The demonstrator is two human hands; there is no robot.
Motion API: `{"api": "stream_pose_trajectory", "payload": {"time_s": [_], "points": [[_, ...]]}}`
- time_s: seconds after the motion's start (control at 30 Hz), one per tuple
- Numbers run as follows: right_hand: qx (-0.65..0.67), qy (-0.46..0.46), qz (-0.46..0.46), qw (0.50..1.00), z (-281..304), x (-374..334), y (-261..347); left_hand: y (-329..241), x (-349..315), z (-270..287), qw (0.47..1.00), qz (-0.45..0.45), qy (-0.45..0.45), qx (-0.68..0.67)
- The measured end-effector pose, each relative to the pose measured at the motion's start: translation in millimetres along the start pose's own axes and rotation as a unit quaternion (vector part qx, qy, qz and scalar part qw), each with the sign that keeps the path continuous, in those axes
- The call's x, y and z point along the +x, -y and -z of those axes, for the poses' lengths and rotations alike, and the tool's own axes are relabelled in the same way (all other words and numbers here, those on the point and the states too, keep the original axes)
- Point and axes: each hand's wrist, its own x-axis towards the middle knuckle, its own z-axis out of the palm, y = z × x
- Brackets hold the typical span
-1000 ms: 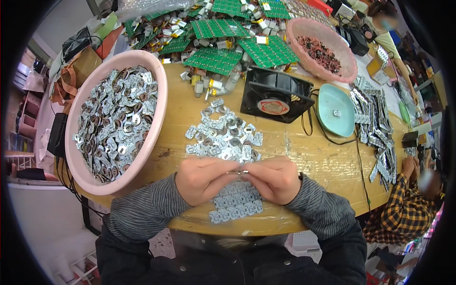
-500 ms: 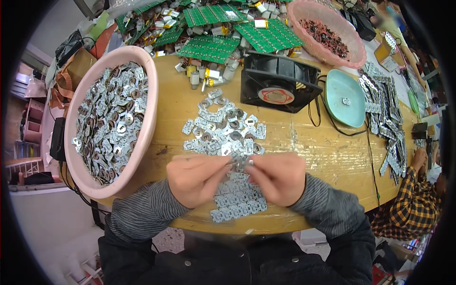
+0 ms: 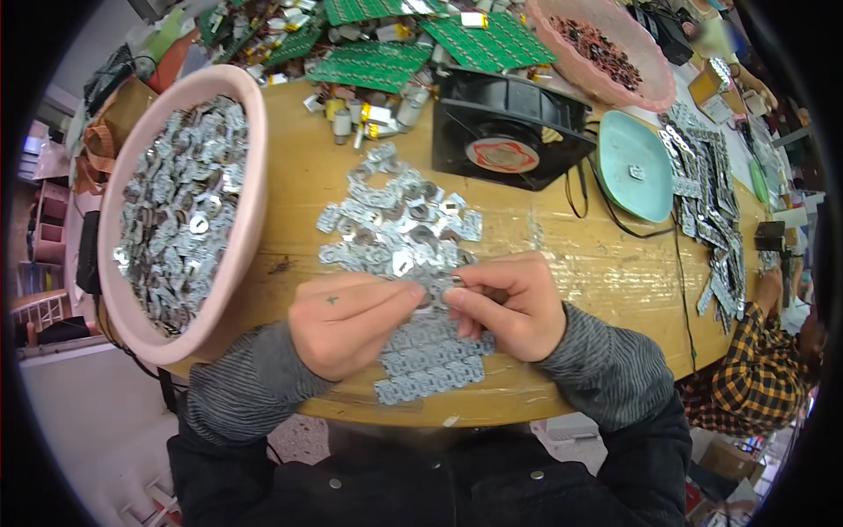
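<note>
Over the near middle of the table my two hands come close together, fingertips a short gap apart. My right hand (image 3: 516,307) pinches a small dark metallic piece (image 3: 457,281) between thumb and forefinger. Closed at the fingertips, my left hand (image 3: 351,321) is by a small silvery circuit board, but its grip is partly hidden. Below the fingers lie joined strips of small grey circuit boards (image 3: 430,383). Just beyond them spreads a loose pile of small boards with round dark parts (image 3: 399,220).
A pink basin (image 3: 255,202) full of similar boards stands left. Behind the pile is a black fan (image 3: 514,132); right of it, a teal tray (image 3: 634,198) holds one board. Green panels (image 3: 373,66), a pink basket (image 3: 663,83) and metallic strips (image 3: 707,202) lie farther off. A person in a checked sleeve (image 3: 746,378) sits right.
The hands have drawn slightly apart, and the right fingers have opened out around the small piece they pinch. The whole view has shifted a little, with the table things appearing higher and farther left.
</note>
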Motion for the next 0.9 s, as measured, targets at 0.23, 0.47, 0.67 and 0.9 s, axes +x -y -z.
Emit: {"api": "stream_pose_trajectory", "payload": {"time_s": [0.23,0.47,0.67,0.9], "points": [[-0.027,0.05,0.009,0.998,4,3,3,0,1,-1,0.999,-0.006,0.01,0.038],[-0.004,0.031,-0.01,0.999,2,1,4,1,3,2,0.997,-0.047,0.04,0.047],[0.021,-0.007,-0.04,0.999,0,5,3,2,3,0,0.999,0.008,0.007,0.034],[-0.143,-0.062,0.034,0.987,4,3,-5,3,5,0,1.0,0.016,0.015,0.021]]}}
